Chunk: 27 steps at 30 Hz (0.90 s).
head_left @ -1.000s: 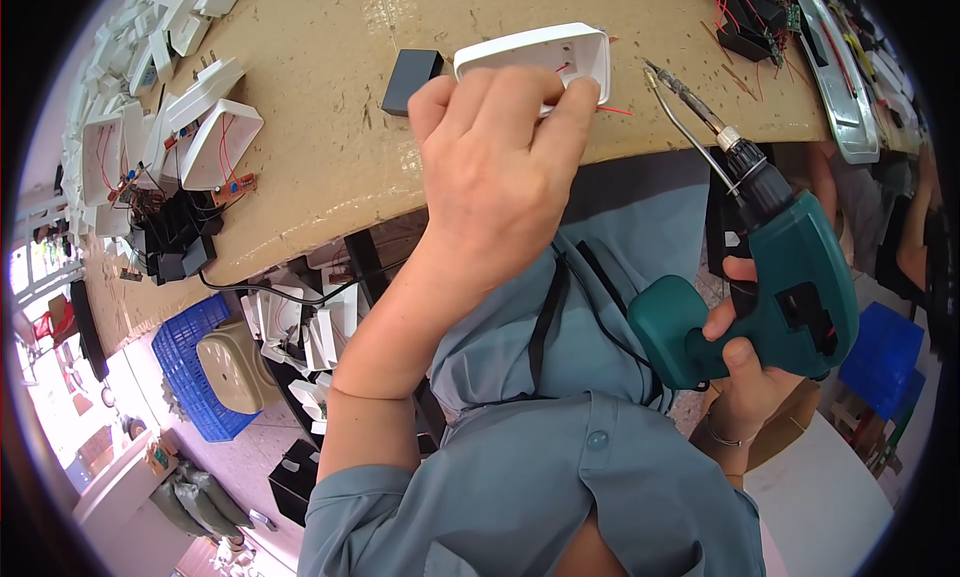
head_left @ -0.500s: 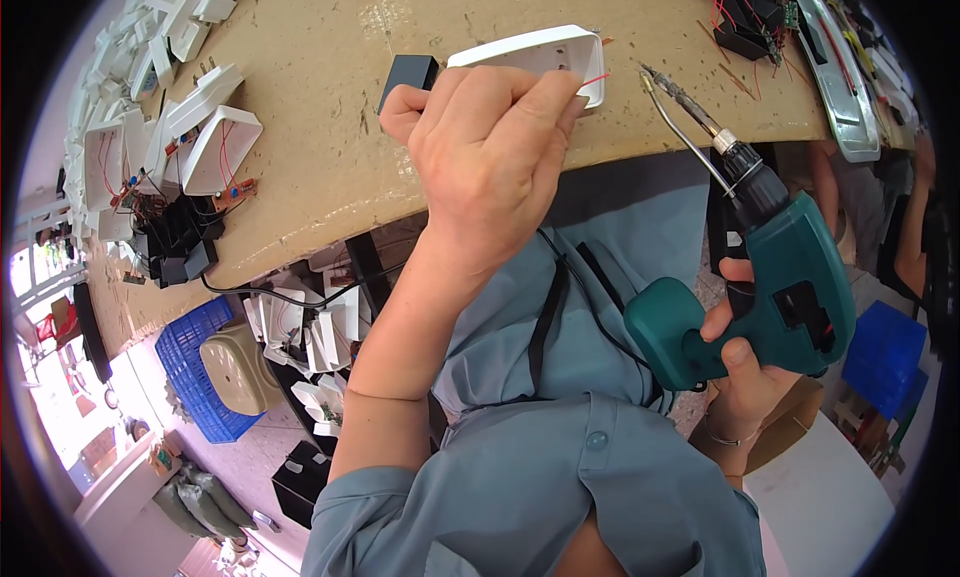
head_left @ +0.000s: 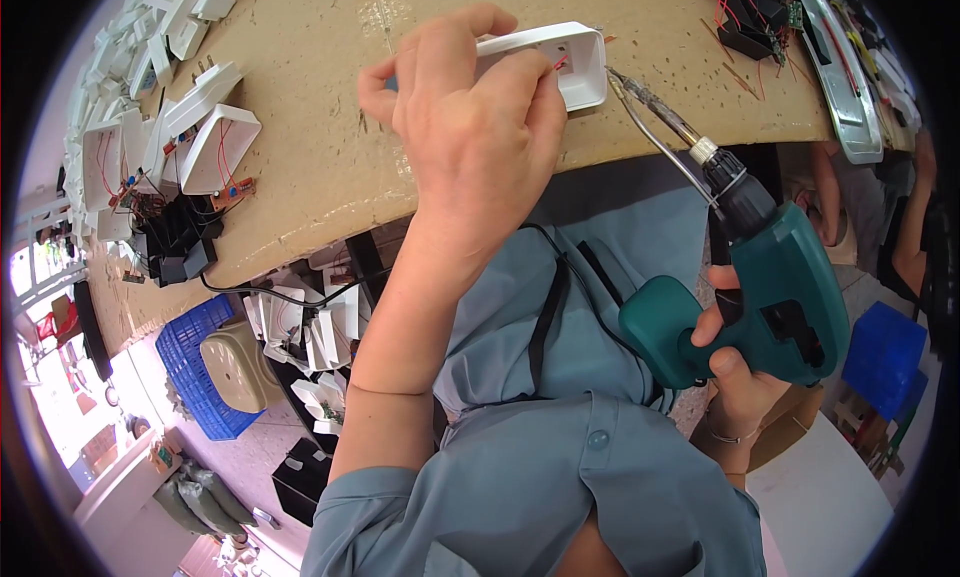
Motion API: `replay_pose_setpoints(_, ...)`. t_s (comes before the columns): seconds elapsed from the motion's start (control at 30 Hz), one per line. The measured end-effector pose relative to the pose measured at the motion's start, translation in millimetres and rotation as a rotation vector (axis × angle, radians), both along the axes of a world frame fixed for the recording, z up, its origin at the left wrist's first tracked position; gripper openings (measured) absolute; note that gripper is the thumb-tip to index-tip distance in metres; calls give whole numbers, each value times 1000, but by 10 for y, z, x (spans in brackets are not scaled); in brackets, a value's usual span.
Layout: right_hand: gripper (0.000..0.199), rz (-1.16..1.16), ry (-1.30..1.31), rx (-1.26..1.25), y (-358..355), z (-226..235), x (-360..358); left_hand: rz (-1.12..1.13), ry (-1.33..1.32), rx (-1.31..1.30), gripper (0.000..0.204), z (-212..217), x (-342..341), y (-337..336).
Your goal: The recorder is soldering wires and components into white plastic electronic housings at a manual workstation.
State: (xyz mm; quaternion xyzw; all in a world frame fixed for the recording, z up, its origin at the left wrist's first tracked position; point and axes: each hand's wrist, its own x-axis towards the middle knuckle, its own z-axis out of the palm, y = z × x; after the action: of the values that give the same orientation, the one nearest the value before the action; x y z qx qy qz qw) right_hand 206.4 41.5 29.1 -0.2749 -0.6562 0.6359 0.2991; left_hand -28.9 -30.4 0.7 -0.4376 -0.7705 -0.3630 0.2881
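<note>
lying left to right on the table (head_left: 310,147), the white case (head_left: 588,82) opens toward the person; the left hand (head_left: 460,127) pinches a red wire (head_left: 561,64) inside, other fingers spread; the right hand (head_left: 748,389) grips the green soldering gun (head_left: 795,267), pointing up-left.

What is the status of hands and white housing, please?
Left hand: pinching red wire in white housing. Right hand: gripping green soldering gun. Housing partly hidden by left hand.

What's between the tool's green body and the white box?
In the head view, a black collar, then a metal rod and thin bent tube, run from the green body to near the white box.
</note>
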Motion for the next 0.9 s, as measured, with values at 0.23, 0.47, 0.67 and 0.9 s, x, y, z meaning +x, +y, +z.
replay_pose_setpoints(0.23, 64, 47, -9, 41, 57, -32, -50, -44, 37, -19, 5, -68, -50, 62)
replay_pose_setpoints(0.47, 63, 67, -34, 39, 79, -69, -132, -23, 108, -39, 7, -76, -76, 82)
replay_pose_setpoints(0.67, 61, 94, -46, 47, 129, -88, -184, -13, 113, -36, 7, -82, -73, 101)
replay_pose_setpoints(0.9, 55, 156, -63, 35, 153, -81, -238, 6, 113, -75, 3, -47, -74, 64)
